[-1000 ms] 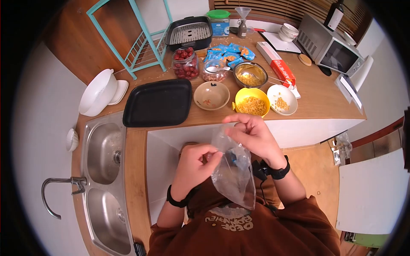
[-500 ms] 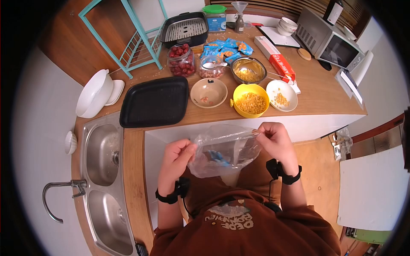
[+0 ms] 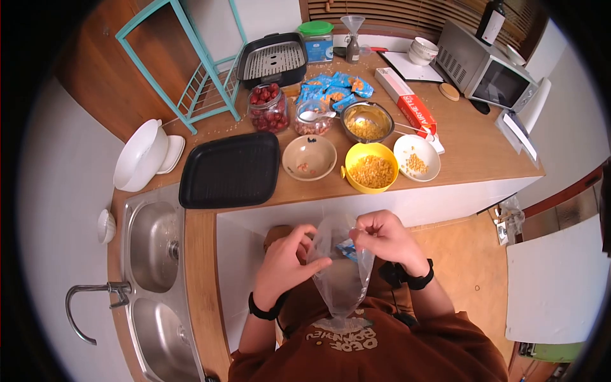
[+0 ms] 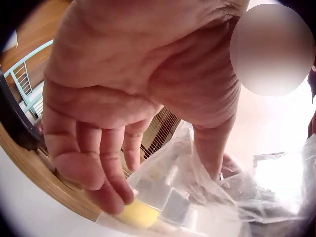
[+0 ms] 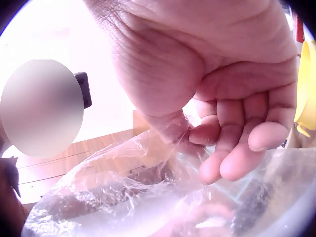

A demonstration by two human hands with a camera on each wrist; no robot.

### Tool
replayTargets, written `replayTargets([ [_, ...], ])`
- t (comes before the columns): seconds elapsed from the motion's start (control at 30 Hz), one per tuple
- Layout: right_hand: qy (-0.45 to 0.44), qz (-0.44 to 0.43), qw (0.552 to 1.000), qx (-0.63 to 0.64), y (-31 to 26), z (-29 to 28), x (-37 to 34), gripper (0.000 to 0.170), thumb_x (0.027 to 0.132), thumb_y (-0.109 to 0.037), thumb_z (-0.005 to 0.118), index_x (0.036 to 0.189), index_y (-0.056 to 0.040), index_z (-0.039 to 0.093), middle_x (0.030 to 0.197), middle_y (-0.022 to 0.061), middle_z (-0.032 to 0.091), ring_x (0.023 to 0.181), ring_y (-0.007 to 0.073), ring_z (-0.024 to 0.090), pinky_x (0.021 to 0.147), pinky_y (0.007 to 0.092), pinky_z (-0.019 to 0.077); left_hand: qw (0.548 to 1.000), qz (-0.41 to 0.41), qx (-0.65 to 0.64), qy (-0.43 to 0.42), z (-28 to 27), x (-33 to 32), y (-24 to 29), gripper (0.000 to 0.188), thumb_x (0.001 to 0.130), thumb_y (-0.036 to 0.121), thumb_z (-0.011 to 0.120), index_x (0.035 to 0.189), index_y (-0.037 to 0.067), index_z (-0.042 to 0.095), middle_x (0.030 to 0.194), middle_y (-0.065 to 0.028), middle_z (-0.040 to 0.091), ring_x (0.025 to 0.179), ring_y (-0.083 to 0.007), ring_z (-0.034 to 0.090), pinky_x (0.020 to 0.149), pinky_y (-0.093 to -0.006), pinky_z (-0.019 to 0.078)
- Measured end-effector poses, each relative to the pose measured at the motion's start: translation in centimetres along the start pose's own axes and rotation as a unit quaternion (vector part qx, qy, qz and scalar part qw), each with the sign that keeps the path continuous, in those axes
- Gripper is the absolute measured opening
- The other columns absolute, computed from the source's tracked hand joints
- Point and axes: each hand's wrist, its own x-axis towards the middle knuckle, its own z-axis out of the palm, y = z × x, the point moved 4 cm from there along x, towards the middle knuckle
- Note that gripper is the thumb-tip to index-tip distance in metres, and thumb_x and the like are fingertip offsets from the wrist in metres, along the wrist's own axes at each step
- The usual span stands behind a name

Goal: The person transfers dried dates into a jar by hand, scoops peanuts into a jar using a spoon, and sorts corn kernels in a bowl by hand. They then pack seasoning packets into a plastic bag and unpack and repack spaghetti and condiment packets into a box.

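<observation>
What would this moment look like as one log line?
right hand: pinches clear plastic bag | left hand: touches same bag | yellow bowl: on wooden counter

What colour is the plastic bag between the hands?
The plastic bag is mostly clear and colourless, best seen in the head view.

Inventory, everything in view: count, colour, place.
Main items:
bag: 1, clear, centre foreground
tray: 1, black, left counter
bowls: 3, beige/yellow/white, front counter
steel bowl: 1, silver, behind yellow
jars: 2, clear, centre
packets: several, blue, behind jars
pan: 1, black, back counter
rack: 1, teal, back left
box: 1, red/white, right counter
microwave: 1, silver, back right
sinks: 2, silver, left
faucet: 1, silver, left
left hand: 1, at bag
right hand: 1, pinching bag
</observation>
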Motion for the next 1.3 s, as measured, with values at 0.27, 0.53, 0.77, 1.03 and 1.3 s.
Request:
replayTargets([
  [0.27,0.035,0.019,0.991,-0.129,-2.1,-4.0,1.4,0.021,0.09,-0.011,0.074,0.075,-0.0019,0.064,0.068,-0.0048,0.059,0.065,0.0025,0.051,0.058,0.0215,0.041,0.977,-0.049,-0.209,0.005,-0.2,-0.7,-4.2,0.007,0.092,0.004,0.068,0.096,-0.002,0.067,0.078,-0.006,0.071,0.066,-0.0092,0.064,0.058,-0.024,0.0477],
  [0.53,0.053,-0.046,0.921,-0.382,-11.9,-16.3,16.3,0.033,0.089,-0.036,0.077,0.09,-0.0032,0.072,0.072,0.0015,0.066,0.066,0.0105,0.058,0.059,0.0279,0.0471,0.945,-0.119,-0.293,0.086,-1.5,-1.2,-4.8,0.01,0.095,0.005,0.065,0.089,-0.002,0.07,0.074,-0.0025,0.07,0.066,-0.0058,0.062,0.059,-0.0206,0.0447],
  [0.77,0.061,-0.01,0.674,-0.736,-6.9,-25.2,32.5,0.056,0.08,-0.04,0.078,0.121,-0.0044,0.067,0.097,0.0141,0.072,0.087,0.0256,0.067,0.08,0.0365,0.054,0.904,-0.14,-0.365,0.172,-1.1,-0.3,-5.7,0.012,0.094,0.002,0.065,0.083,-0.002,0.068,0.069,-0.0037,0.069,0.06,-0.0069,0.061,0.058,-0.0206,0.0452],
  [1.03,0.01,0.186,0.739,-0.648,-3.3,-24.3,35.4,0.069,0.068,-0.037,0.085,0.129,-0.011,0.064,0.113,0.013,0.072,0.088,0.0293,0.073,0.078,0.0416,0.0588,0.864,-0.138,-0.444,0.194,-0.9,-0.2,-7.7,0.009,0.094,0.001,0.066,0.086,-0.003,0.067,0.072,-0.0049,0.07,0.063,-0.0073,0.063,0.059,-0.0201,0.0458],
  [1.3,0.076,0.148,0.664,-0.729,-2.9,-25.1,36.2,0.066,0.068,-0.054,0.083,0.11,-0.004,0.074,0.115,0.0204,0.071,0.11,0.0367,0.067,0.094,0.0452,0.0549,0.851,-0.109,-0.471,0.203,0.1,-0.6,-9.1,0.009,0.096,0.003,0.066,0.089,-0.003,0.068,0.074,-0.0054,0.072,0.064,-0.0073,0.064,0.059,-0.0195,0.0457],
])
